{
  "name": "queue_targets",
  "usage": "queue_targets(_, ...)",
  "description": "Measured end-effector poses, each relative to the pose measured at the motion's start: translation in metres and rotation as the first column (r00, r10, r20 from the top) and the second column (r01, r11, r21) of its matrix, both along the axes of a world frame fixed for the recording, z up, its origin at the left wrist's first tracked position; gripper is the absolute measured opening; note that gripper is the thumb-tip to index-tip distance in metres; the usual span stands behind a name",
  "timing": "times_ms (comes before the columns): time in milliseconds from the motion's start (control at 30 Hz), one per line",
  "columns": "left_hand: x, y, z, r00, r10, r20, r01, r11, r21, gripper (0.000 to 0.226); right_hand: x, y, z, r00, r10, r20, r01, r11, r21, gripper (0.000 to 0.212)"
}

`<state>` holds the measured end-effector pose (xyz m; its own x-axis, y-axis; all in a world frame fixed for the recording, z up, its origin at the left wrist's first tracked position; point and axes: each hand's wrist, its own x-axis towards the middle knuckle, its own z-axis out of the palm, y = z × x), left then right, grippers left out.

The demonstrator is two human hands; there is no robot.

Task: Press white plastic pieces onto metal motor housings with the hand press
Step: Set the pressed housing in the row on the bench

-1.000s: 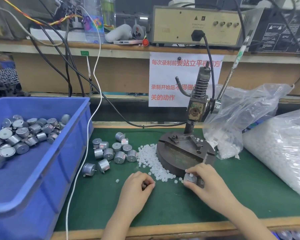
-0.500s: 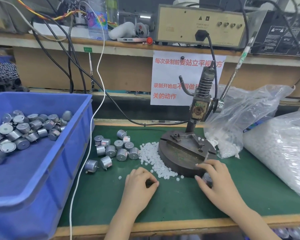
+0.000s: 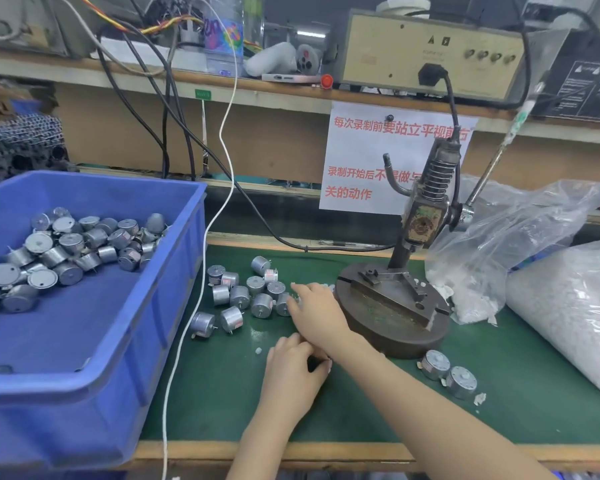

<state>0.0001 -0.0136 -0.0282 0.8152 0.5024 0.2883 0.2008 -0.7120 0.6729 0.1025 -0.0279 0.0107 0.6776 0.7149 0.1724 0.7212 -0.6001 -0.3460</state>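
The hand press (image 3: 420,220) stands on a round metal base (image 3: 378,323) on the green mat. Left of it lie several loose metal motor housings (image 3: 239,296). My right hand (image 3: 314,311) reaches across to the left, fingers spread down on the pile of white plastic pieces (image 3: 327,287), which it mostly hides, right beside the nearest housings. My left hand (image 3: 293,370) rests curled on the mat below it, fingertips pinched together; what it encloses is hidden. Two motor housings (image 3: 447,374) lie at the front right of the press base. One white piece (image 3: 258,350) lies loose.
A blue bin (image 3: 174,258) with several motor housings fills the left. A clear bag (image 3: 506,237) and a large bag of white pieces (image 3: 575,306) crowd the right. A white cable (image 3: 201,271) runs down the bin's edge. The press lever (image 3: 492,161) slants up to the right.
My right hand left a motor housing at the front right of the press base and swung left across to the white pieces. My left hand stayed curled on the mat.
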Motion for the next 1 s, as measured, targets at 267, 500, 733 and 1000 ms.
queue_targets(267, 0.001, 0.002, -0.002, 1.000, -0.002, -0.023, 0.002, 1.000, 0.014, 0.012, -0.001, 0.011, -0.003, 0.996, -0.040, 0.085, 0.047, 0.996, -0.073, 0.038)
queue_targets(500, 0.000, 0.000, -0.001, 0.999, -0.004, -0.050, 0.006, 0.999, 0.049, 0.015, -0.003, 0.005, -0.001, 1.000, 0.005, -0.017, -0.005, 0.999, -0.037, 0.037)
queue_targets(733, -0.002, 0.000, 0.003, 0.998, -0.039, -0.050, 0.040, 0.999, 0.032, 0.011, -0.010, -0.027, -0.003, 0.992, -0.065, -0.109, 0.094, 0.952, 0.292, 0.043)
queue_targets(1000, -0.002, 0.001, 0.002, 1.000, -0.024, 0.016, 0.024, 1.000, -0.008, 0.012, -0.023, -0.094, -0.014, 0.986, -0.014, -0.165, 0.088, 0.889, 0.449, 0.028)
